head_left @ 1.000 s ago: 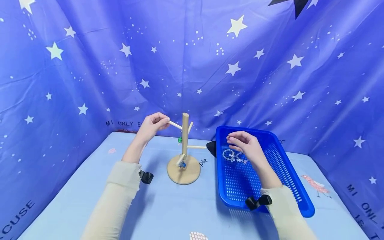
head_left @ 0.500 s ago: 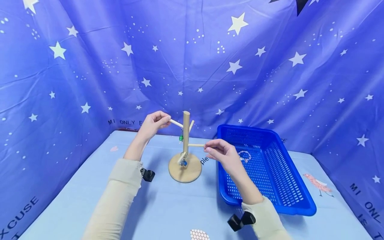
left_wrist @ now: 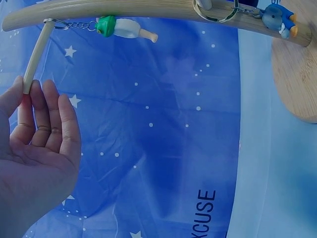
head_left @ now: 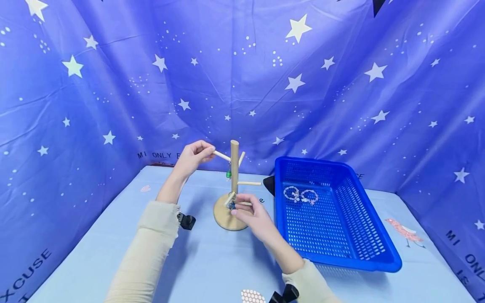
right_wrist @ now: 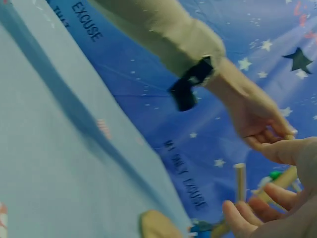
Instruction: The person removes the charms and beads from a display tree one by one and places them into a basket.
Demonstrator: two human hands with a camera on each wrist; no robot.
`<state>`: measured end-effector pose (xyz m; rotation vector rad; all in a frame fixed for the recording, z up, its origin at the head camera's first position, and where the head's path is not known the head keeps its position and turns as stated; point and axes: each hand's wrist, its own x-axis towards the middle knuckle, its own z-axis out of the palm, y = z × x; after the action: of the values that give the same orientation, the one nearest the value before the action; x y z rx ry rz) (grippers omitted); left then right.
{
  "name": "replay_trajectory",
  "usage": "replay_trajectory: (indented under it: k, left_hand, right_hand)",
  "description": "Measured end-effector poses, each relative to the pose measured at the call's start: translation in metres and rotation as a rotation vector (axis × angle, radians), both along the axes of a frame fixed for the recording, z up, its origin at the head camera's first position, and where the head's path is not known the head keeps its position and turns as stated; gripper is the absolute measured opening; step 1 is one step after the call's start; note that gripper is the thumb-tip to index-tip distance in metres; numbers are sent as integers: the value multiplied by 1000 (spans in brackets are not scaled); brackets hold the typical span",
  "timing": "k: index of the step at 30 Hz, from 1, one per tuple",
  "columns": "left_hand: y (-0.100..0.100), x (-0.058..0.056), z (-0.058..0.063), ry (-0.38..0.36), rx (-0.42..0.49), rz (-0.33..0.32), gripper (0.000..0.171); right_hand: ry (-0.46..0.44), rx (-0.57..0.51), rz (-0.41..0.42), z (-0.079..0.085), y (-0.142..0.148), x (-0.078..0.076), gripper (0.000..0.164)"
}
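A wooden peg stand has an upright post [head_left: 235, 172] on a round base [head_left: 221, 216]. My left hand [head_left: 195, 158] pinches the outer end of its upper left peg [left_wrist: 38, 55] between thumb and fingertips. From that peg hangs a keychain with a small green and white figure [left_wrist: 124, 28] on a chain and ring. Low at the front, a keychain with a blue figure [left_wrist: 278, 19] hangs by its ring on a short peg [head_left: 229, 198]. Right beside it is my right hand [head_left: 255, 215], its fingers and thumb apart in the right wrist view.
To the stand's right sits a blue plastic basket [head_left: 278, 219] with two beaded bracelets [head_left: 291, 194] inside. Another peg [head_left: 250, 183] points right toward the basket and holds nothing. A starry blue curtain [head_left: 212, 84] surrounds the light blue tabletop.
My right hand has come from above the basket, past the right peg's tip, to the lower front peg with the blue keychain. My left hand has stayed on its peg.
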<state>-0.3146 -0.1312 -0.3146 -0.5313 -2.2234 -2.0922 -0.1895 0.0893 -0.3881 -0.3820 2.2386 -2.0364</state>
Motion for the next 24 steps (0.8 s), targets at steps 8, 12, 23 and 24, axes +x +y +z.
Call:
replay_trajectory:
  k: [8, 12, 23, 24]
  left_hand:
    - [-1, 0, 0, -7, -2, -4, 9]
    - [-1, 0, 1, -4, 0, -1, 9]
    - [-1, -1, -1, -5, 13, -4, 12]
    - [-1, -1, -1, -4, 10, -4, 12]
  right_hand:
    - [-34, 15, -127, -17, -22, 0, 68]
    - [-60, -6, -171, -20, -28, -4, 76]
    - [-58, -52, -164, -32, -31, -13, 60]
    - [-55, -55, -158, -33, -31, -14, 56]
